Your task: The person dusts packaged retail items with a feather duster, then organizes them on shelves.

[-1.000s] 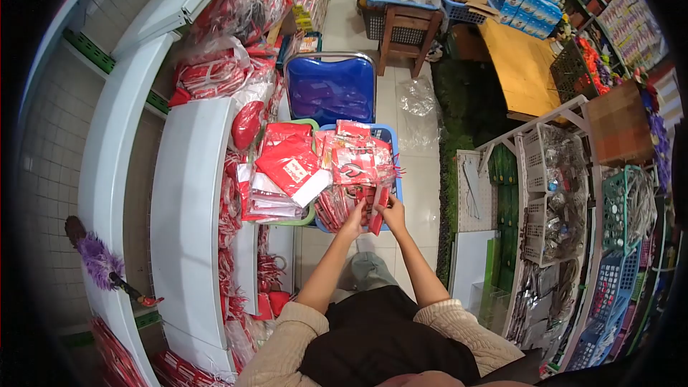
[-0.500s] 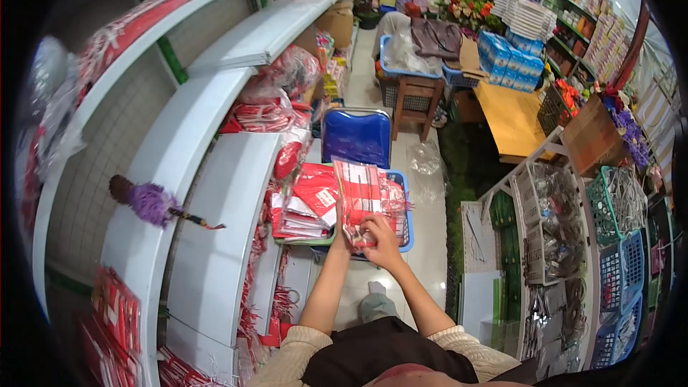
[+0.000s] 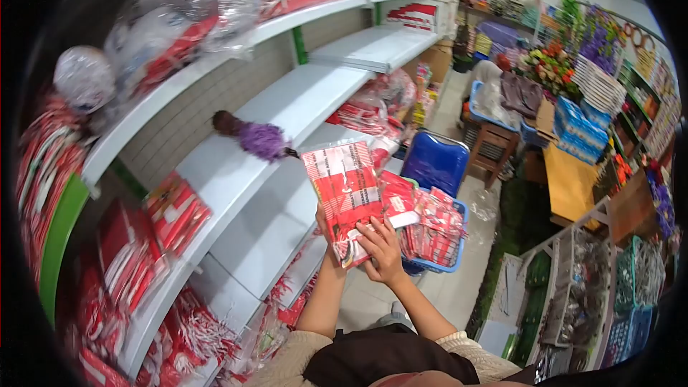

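A flat red and white plastic-wrapped packet (image 3: 346,190) is held up in front of me, printed with dark lettering. My left hand (image 3: 327,233) grips its left side, the fingers mostly hidden behind it. My right hand (image 3: 382,252) holds its lower right corner, with the fingers lying on the front. Behind the packet, to the right, stands a blue basket (image 3: 460,247) with more red and white packets (image 3: 431,233) in it. Further red packets (image 3: 396,192) lie between the held packet and that basket.
White shelves (image 3: 265,111) run along the left, with a purple duster (image 3: 264,140) and stacked red packets (image 3: 180,215). A blue chair (image 3: 437,161) stands beyond the basket. A wooden stool (image 3: 493,145) and a yellow table (image 3: 571,180) are farther off, and wire racks (image 3: 573,283) line the right.
The view has swung left toward the shelves. Both hands have lifted the packet up from over the basket and moved it left, in front of the shelf edge.
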`<state>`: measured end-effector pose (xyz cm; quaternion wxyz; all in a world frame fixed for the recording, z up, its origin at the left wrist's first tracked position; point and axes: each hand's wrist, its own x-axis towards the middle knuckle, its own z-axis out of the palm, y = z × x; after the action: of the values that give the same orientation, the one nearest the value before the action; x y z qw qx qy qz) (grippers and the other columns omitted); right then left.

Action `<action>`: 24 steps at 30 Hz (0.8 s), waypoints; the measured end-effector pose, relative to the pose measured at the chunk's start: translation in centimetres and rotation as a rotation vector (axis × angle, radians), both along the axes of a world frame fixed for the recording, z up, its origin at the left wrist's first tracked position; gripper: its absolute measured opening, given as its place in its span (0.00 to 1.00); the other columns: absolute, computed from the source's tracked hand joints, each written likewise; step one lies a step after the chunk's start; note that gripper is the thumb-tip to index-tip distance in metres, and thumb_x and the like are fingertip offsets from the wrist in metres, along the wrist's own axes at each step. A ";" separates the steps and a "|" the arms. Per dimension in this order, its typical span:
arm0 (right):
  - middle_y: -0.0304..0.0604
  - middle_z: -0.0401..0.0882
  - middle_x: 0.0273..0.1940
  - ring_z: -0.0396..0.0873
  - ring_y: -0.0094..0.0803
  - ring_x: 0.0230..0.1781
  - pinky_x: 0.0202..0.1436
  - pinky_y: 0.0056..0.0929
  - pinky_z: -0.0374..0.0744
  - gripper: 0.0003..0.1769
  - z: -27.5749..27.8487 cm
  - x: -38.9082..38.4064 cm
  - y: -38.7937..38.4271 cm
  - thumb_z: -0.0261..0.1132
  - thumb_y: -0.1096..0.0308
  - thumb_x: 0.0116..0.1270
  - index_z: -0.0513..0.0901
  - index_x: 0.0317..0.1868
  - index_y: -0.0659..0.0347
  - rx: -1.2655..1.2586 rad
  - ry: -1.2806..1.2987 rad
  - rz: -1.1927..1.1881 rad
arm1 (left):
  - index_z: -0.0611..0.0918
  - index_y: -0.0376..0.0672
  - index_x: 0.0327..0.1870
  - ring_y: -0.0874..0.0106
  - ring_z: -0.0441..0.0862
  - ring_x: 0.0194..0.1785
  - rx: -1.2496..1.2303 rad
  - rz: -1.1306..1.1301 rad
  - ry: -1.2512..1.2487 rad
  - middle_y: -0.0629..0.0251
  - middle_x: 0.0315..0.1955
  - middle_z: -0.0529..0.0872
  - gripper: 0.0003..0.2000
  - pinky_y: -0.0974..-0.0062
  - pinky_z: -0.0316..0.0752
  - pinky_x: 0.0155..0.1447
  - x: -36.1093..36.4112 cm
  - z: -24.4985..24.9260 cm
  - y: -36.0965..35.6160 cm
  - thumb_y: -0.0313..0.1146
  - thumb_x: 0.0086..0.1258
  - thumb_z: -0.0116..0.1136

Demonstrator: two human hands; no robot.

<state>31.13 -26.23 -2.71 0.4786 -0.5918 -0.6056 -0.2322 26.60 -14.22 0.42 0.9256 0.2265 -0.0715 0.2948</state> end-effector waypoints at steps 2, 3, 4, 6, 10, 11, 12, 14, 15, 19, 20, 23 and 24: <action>0.44 0.72 0.61 0.64 0.50 0.65 0.67 0.51 0.59 0.28 0.9 -1.8 1.3 0.56 0.74 0.46 0.75 0.53 0.59 -0.022 -0.010 0.095 | 0.59 0.42 0.68 0.45 0.70 0.58 0.015 0.083 -0.040 0.48 0.59 0.69 0.44 0.46 0.71 0.57 -2.9 1.7 0.9 0.69 0.59 0.44; 0.44 0.72 0.60 0.65 0.49 0.64 0.67 0.49 0.60 0.27 1.2 -2.5 2.1 0.55 0.74 0.46 0.76 0.52 0.60 -0.023 -0.032 0.136 | 0.59 0.42 0.68 0.45 0.70 0.58 0.022 0.125 -0.056 0.48 0.59 0.69 0.44 0.46 0.71 0.57 -4.3 2.5 1.2 0.69 0.59 0.44; 0.43 0.74 0.59 0.66 0.49 0.63 0.65 0.48 0.62 0.25 1.5 -3.2 2.7 0.55 0.74 0.47 0.77 0.51 0.60 -0.035 -0.031 0.182 | 0.59 0.42 0.68 0.45 0.70 0.59 0.029 0.161 -0.066 0.48 0.59 0.69 0.44 0.46 0.71 0.57 -5.6 3.3 1.5 0.69 0.59 0.44; 0.42 0.76 0.56 0.69 0.48 0.60 0.62 0.47 0.67 0.23 2.4 -4.2 4.0 0.55 0.74 0.48 0.79 0.48 0.60 -0.055 -0.030 0.269 | 0.58 0.42 0.68 0.45 0.69 0.59 0.054 0.214 -0.100 0.48 0.60 0.69 0.44 0.46 0.71 0.57 -8.1 4.3 2.1 0.68 0.59 0.44; 0.44 0.81 0.43 0.75 0.48 0.47 0.52 0.44 0.72 0.22 4.6 -4.5 7.7 0.53 0.79 0.45 0.80 0.43 0.60 0.013 -0.093 0.242 | 0.57 0.42 0.69 0.44 0.67 0.61 0.097 0.237 -0.212 0.51 0.61 0.68 0.42 0.46 0.69 0.59 -12.0 2.7 4.5 0.66 0.61 0.43; 0.45 0.80 0.44 0.74 0.48 0.48 0.52 0.43 0.71 0.20 6.1 -4.0 8.8 0.55 0.80 0.45 0.79 0.42 0.60 0.004 -0.072 0.218 | 0.58 0.41 0.69 0.44 0.68 0.61 0.074 0.259 -0.221 0.50 0.61 0.68 0.43 0.46 0.69 0.59 -12.8 2.5 4.8 0.67 0.61 0.43; 0.45 0.78 0.44 0.72 0.48 0.49 0.51 0.42 0.70 0.18 8.0 -2.4 12.4 0.56 0.80 0.47 0.77 0.41 0.61 0.035 -0.050 0.092 | 0.58 0.42 0.68 0.45 0.68 0.61 0.075 0.287 -0.231 0.51 0.61 0.68 0.41 0.47 0.69 0.59 -14.0 2.8 4.9 0.66 0.62 0.43; 0.46 0.75 0.47 0.69 0.48 0.52 0.53 0.46 0.68 0.18 9.5 -0.3 16.4 0.60 0.77 0.47 0.77 0.43 0.62 0.076 -0.119 -0.030 | 0.59 0.43 0.68 0.47 0.70 0.60 0.063 0.299 -0.229 0.51 0.61 0.69 0.39 0.49 0.70 0.59 -14.9 3.0 4.7 0.63 0.64 0.42; 0.48 0.74 0.49 0.68 0.47 0.53 0.55 0.45 0.68 0.20 10.0 0.7 18.2 0.62 0.75 0.49 0.76 0.46 0.61 0.094 -0.178 -0.109 | 0.59 0.43 0.68 0.47 0.70 0.60 0.057 0.314 -0.227 0.51 0.61 0.69 0.39 0.49 0.70 0.59 -15.4 3.2 4.7 0.63 0.64 0.42; 0.53 0.80 0.37 0.78 0.50 0.39 0.37 0.47 0.75 0.15 8.5 1.6 22.3 0.59 0.67 0.62 0.72 0.48 0.62 -0.393 0.025 -0.279 | 0.59 0.43 0.68 0.48 0.70 0.60 0.035 0.420 -0.200 0.51 0.61 0.68 0.38 0.49 0.70 0.59 -16.0 3.3 5.0 0.63 0.65 0.42; 0.54 0.80 0.34 0.79 0.51 0.35 0.34 0.48 0.75 0.14 7.4 1.8 22.5 0.58 0.66 0.64 0.72 0.48 0.62 -0.584 0.102 -0.294 | 0.59 0.43 0.68 0.48 0.70 0.60 0.028 0.443 -0.192 0.51 0.61 0.68 0.38 0.49 0.70 0.59 -16.1 3.2 5.1 0.63 0.65 0.42; 0.56 0.80 0.28 0.79 0.55 0.27 0.30 0.52 0.74 0.12 3.7 0.7 20.4 0.55 0.65 0.66 0.71 0.43 0.65 -0.430 0.187 -0.278 | 0.59 0.43 0.68 0.48 0.70 0.60 0.015 0.492 -0.167 0.51 0.61 0.68 0.38 0.49 0.70 0.59 -15.8 2.9 5.5 0.63 0.65 0.42; 0.58 0.79 0.29 0.79 0.56 0.29 0.32 0.52 0.74 0.12 2.5 0.5 19.4 0.57 0.67 0.64 0.70 0.43 0.66 -0.465 0.280 -0.256 | 0.59 0.43 0.68 0.48 0.70 0.60 0.009 0.499 -0.157 0.51 0.61 0.68 0.38 0.49 0.70 0.59 -15.6 2.7 5.7 0.63 0.65 0.42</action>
<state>31.58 -6.86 -0.24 0.3760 -0.7834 -0.4911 -0.0618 11.03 -8.55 3.12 0.8147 0.2178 -0.0865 0.5305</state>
